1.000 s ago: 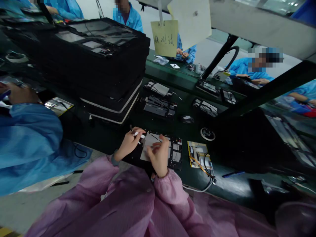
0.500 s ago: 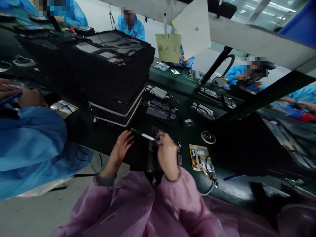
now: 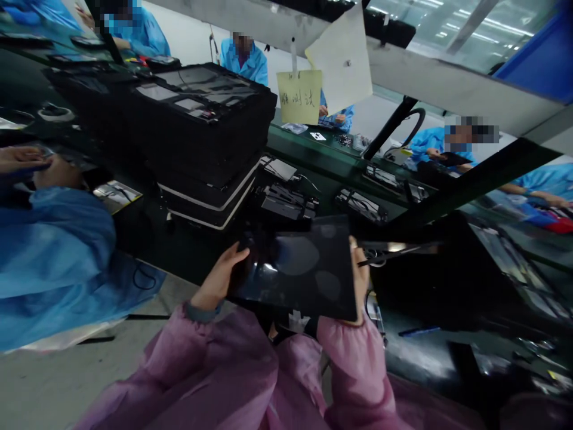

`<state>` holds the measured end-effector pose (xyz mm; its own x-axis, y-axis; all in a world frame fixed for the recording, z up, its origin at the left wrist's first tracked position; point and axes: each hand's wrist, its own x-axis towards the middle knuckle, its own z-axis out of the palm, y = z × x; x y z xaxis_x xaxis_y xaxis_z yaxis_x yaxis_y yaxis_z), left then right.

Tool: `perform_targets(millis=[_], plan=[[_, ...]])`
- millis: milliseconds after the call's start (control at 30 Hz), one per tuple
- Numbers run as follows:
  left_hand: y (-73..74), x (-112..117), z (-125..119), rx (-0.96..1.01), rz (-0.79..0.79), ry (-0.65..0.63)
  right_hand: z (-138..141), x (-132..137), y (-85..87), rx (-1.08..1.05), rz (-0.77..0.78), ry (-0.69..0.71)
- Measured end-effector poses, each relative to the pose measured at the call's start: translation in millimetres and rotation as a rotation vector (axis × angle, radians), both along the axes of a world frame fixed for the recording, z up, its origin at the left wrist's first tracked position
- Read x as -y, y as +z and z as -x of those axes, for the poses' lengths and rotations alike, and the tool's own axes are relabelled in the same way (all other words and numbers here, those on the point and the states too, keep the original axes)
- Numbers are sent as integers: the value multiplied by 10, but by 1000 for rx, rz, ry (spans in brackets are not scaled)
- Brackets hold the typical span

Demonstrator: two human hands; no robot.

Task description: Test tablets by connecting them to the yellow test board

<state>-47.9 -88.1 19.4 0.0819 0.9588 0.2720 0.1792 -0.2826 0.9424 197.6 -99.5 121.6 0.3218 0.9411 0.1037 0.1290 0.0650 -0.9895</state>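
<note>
I hold a black tablet (image 3: pixel 299 269) with its glossy dark screen facing up, lifted a little above the green bench. My left hand (image 3: pixel 221 278) grips its left edge, fingers curled round it. My right hand (image 3: pixel 359 269) grips its right edge and is mostly hidden behind the panel; thin dark tweezers (image 3: pixel 398 249) stick out to the right from that hand. My pink sleeves fill the bottom of the view.
A tall stack of black trays (image 3: pixel 188 131) stands at the left rear. Opened tablet assemblies (image 3: pixel 286 203) lie on the green bench (image 3: pixel 340 161) beyond. A blue pen (image 3: pixel 418 330) lies at the right. A person's blue sleeve (image 3: pixel 54 257) is close on my left; others work opposite.
The tablet lay open-side up on the bench a second ago. I tilted it up on edge, and now it is flipped screen-up in both hands.
</note>
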Motion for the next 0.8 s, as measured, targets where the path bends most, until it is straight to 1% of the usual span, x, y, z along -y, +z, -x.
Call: perform_targets(millis=[33,100,133,167,233,267,333,400,467,533,600,667,800], plan=[[2,23,94,-41,50,77,-31,-27,-175,6,10,-26],[-15,63,230,7,253,207,-82,-78,-513,60,65,-35],[-37,74,268,-29,320,274,-100,-97,-668,125,110,-25],[-68,79,289,-91,348,329,-112,-106,-807,208,151,-19],[-146,81,295,-251,281,400,-125,-94,-1017,406,166,-36],[-186,87,292,-317,222,416,-127,-72,-1083,495,143,-60],[-248,133,304,-412,126,399,-132,-13,-1147,616,84,-105],[-273,244,358,-490,109,307,-141,48,-1154,651,70,-76],[-259,406,434,-597,166,145,-160,96,-1147,632,83,-11],[-224,555,486,-709,236,-10,-193,132,-1153,621,85,14],[-197,625,487,-790,271,-68,-237,170,-1170,651,94,-27],[-199,588,457,-844,238,-79,-282,214,-1189,696,117,-85],[-278,349,442,-893,71,-94,-309,277,-1210,734,155,-170]])
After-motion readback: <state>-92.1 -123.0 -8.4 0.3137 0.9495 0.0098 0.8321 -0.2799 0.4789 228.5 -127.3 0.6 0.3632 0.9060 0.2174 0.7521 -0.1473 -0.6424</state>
